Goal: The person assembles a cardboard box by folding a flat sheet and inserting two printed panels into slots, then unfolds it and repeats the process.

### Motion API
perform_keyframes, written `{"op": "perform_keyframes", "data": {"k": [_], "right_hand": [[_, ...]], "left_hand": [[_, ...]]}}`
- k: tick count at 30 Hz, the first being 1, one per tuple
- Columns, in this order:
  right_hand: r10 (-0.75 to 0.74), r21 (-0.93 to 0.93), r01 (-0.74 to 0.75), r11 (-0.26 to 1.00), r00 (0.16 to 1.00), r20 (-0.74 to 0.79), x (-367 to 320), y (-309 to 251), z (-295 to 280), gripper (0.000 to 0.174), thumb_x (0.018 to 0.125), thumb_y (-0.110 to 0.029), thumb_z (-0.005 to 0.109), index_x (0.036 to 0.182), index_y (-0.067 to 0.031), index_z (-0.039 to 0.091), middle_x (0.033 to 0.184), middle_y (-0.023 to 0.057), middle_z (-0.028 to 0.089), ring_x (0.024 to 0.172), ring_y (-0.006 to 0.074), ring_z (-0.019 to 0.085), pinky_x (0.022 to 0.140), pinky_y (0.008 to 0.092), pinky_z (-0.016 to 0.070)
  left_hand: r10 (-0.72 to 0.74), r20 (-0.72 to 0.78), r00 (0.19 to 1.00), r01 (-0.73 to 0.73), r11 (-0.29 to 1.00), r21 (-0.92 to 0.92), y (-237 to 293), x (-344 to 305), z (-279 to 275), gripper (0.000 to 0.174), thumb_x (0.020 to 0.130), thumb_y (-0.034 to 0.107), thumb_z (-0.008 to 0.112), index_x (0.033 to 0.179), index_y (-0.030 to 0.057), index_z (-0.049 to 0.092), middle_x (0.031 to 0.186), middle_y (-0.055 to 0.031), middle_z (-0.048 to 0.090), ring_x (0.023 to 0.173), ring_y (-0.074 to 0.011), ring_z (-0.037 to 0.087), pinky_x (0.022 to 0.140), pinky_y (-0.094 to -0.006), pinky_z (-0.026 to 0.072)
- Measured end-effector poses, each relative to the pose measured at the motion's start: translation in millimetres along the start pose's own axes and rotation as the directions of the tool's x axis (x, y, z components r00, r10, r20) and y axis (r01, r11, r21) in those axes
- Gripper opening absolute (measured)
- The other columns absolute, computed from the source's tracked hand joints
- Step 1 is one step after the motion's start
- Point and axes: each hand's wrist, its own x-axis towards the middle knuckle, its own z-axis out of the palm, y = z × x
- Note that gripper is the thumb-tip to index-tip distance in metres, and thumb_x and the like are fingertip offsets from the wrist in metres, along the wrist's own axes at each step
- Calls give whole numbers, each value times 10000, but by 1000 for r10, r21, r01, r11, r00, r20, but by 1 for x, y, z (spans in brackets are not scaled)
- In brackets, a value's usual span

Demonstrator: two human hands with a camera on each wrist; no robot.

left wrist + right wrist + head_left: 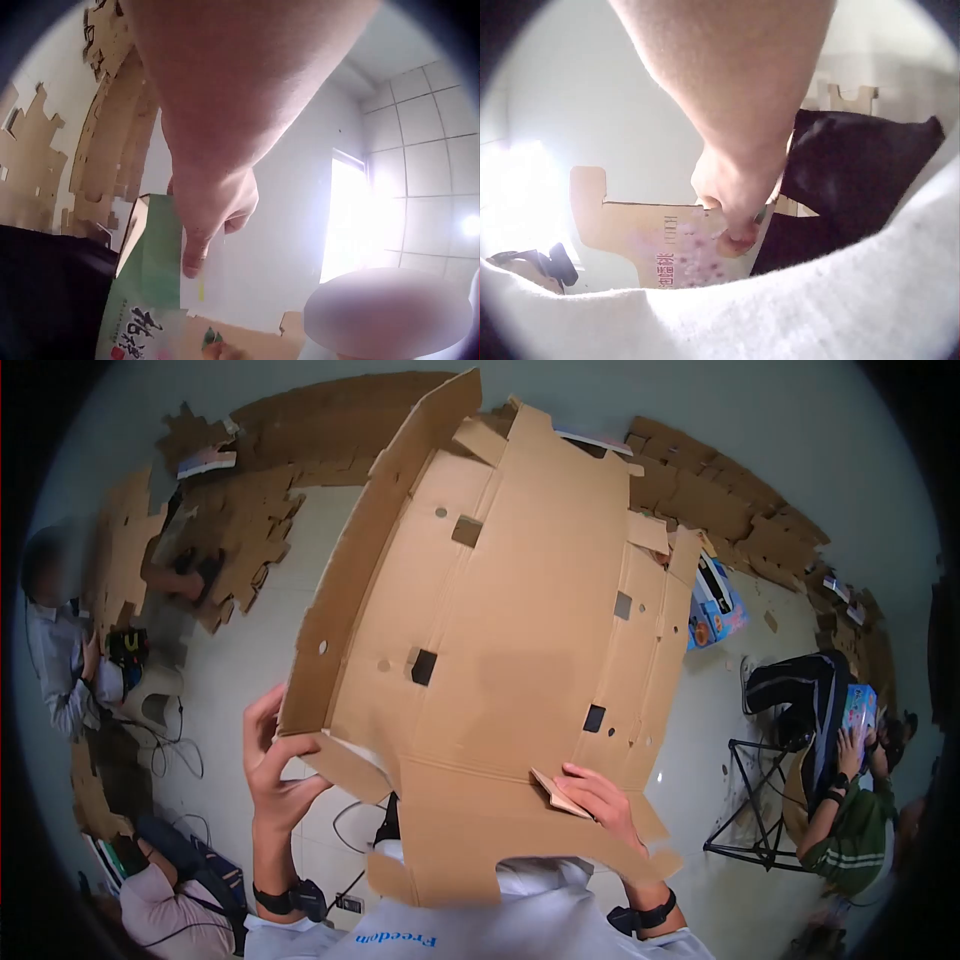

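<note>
A large brown cardboard sheet (500,660) with square cut-outs and a raised left side wall spans the middle of the head view. My left hand (280,765) grips the lower corner of that wall, thumb and fingers apart around it. In the left wrist view the left hand (217,217) pinches the edge of the green printed outer side (150,262). My right hand (600,800) holds a small folded flap (560,795) near the sheet's lower right. The right wrist view shows the right hand (739,199) gripping the printed cardboard (660,240).
More cardboard sheets (320,430) lie along the back and left. A blue printed box (715,605) stands at the right. People sit at left and right, one beside a black metal frame (750,800). Cables (175,745) run over the pale floor.
</note>
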Motion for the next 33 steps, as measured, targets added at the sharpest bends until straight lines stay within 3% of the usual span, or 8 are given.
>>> {"op": "perform_keyframes", "data": {"k": [5, 9, 13, 19, 23, 26, 29, 33], "right_hand": [[-31, -83, 34, 996, 999, 35, -32, 6, -5, 269, 886, -134, 705, 1117, -3, 740, 1208, 126, 736, 1288, 328, 660, 944, 392, 608], [-76, -265, 102, 959, 991, 110, -53, 3, 5, 133, 860, -84, 686, 986, -42, 699, 1210, 77, 730, 1215, 264, 688, 854, 345, 621], [-241, -275, 283, 919, 955, 175, -39, 8, 21, 136, 855, -86, 675, 988, -60, 669, 1237, 56, 716, 1141, 249, 697, 855, 346, 615], [-217, -250, 278, 928, 945, 245, -32, 10, 22, 145, 849, -122, 700, 970, -43, 680, 1263, 76, 717, 1142, 262, 693, 921, 389, 592], [-152, -80, 167, 983, 974, 165, -31, 15, 13, 255, 842, -147, 731, 1068, -28, 734, 1283, 93, 734, 1162, 278, 699, 934, 403, 584], [-35, 45, 30, 999, 993, 112, -35, 12, 18, 327, 851, -149, 711, 1152, -24, 736, 1320, 90, 728, 1189, 282, 687, 983, 395, 573], [-13, 98, 2, 995, 994, 110, -29, 8, 18, 320, 857, -143, 712, 1145, -10, 745, 1277, 99, 748, 1161, 299, 700, 997, 400, 568], [63, 207, -114, 972, 970, 234, -20, 9, 5, 418, 866, -128, 722, 1264, -4, 693, 1389, 120, 677, 1255, 338, 645, 1032, 417, 549]], "left_hand": [[-123, -259, 958, 126, 992, -3, -13, -33, -17, 335, 681, 85, 912, 828, 48, 613, 1127, -134, 540, 1032, -277, 565, 813, -404, 510], [404, 3, 915, -390, 882, 264, 32, -45, 1, 307, 709, 142, 863, 774, 137, 563, 920, -64, 473, 714, -186, 473, 565, -290, 376], [686, 385, 617, -771, 625, 124, 63, -26, 26, 261, 725, 162, 799, 832, 269, 587, 767, 52, 391, 638, -87, 445, 492, -232, 281], [703, 660, 265, -881, 455, -130, 79, 0, 85, 101, 987, 245, 703, 953, 190, 626, 747, 32, 445, 632, -70, 488, 524, -202, 399], [645, 629, 434, -682, 691, -239, 63, -4, 72, 387, 934, 262, 701, 1298, 132, 672, 1192, 24, 696, 995, -121, 679, 798, -233, 556], [455, 837, 303, -558, 797, -232, 69, 19, 32, 586, 899, 183, 721, 1471, 166, 591, 1538, 17, 568, 1393, -202, 553, 1113, -445, 489], [136, 970, 201, -366, 929, -55, 93, 22, 10, 678, 880, 169, 733, 1522, 271, 539, 1616, 71, 493, 1514, -212, 429, 1210, -613, 336], [202, 885, 419, -386, 922, -27, 88, 5, 21, 482, 886, 217, 718, 1353, 327, 678, 1531, 128, 576, 1431, -171, 488, 1167, -587, 291]]}}
